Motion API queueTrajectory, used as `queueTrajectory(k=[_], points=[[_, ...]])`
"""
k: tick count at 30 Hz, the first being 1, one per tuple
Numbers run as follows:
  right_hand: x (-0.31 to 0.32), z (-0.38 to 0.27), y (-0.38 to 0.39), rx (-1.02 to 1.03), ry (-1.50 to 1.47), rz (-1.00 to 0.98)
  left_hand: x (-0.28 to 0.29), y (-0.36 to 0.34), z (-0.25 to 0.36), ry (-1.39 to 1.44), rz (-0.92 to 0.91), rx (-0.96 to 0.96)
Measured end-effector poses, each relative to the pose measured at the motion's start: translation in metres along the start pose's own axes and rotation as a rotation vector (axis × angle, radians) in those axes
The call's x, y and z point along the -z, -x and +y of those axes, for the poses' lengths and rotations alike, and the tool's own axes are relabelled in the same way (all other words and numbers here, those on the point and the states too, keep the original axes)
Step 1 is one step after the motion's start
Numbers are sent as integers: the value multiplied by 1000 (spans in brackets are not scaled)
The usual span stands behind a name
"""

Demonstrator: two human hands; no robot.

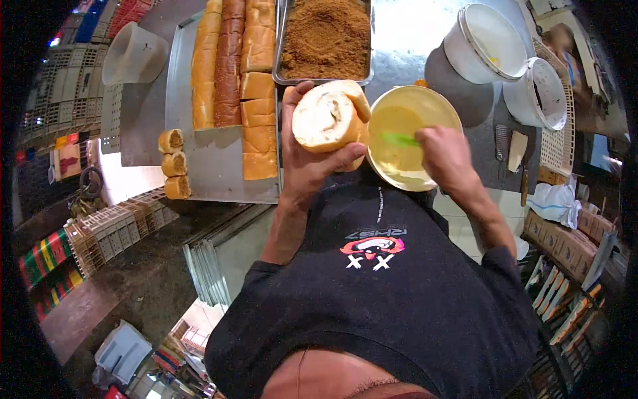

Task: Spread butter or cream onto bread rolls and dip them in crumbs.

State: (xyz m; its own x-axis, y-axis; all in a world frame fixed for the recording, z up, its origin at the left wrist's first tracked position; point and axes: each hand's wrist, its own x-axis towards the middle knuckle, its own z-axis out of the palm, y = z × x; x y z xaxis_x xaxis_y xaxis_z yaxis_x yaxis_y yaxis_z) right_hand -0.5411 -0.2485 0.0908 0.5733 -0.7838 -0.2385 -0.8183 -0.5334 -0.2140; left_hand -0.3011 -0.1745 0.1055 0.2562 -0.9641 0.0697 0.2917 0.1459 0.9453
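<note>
In my left hand (pixel 306 163) I hold an upright bread roll (pixel 327 116), its pale, spiral-marked cut face turned up. My right hand (pixel 444 156) grips a blurred green utensil (pixel 395 138) over a cream tub (pixel 379 169) of yellowish substance, just right of the bread. Beyond my hands lies a metal tray (pixel 279 40) of brown crumbly mixture. To its left, rows of long golden and dark-brown loaves (pixel 229 80) rest on a large metal sheet (pixel 226 166), with three small bread pieces (pixel 174 163) at its lower left.
An empty plastic container (pixel 135 56) stands at upper left. At right are two white buckets (pixel 465 53), a grater (pixel 502 143), a pale block (pixel 518 151) and a knife (pixel 524 196). A blurred person (pixel 565 53) is at far upper right. Cardboard boxes (pixel 558 246) and stacked crates (pixel 113 236) flank the worktable.
</note>
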Motion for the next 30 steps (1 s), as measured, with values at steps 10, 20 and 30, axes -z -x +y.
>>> queueTrajectory(k=[10,20,30], points=[[11,44,-14,-1,-652,-220,22,-4,-4,967,175,449],[32,-11,37,147,-1085,716,-37,-31,15,1219,53,653],[20,-2,29,174,-363,993,-55,-43,33,1072,33,530]])
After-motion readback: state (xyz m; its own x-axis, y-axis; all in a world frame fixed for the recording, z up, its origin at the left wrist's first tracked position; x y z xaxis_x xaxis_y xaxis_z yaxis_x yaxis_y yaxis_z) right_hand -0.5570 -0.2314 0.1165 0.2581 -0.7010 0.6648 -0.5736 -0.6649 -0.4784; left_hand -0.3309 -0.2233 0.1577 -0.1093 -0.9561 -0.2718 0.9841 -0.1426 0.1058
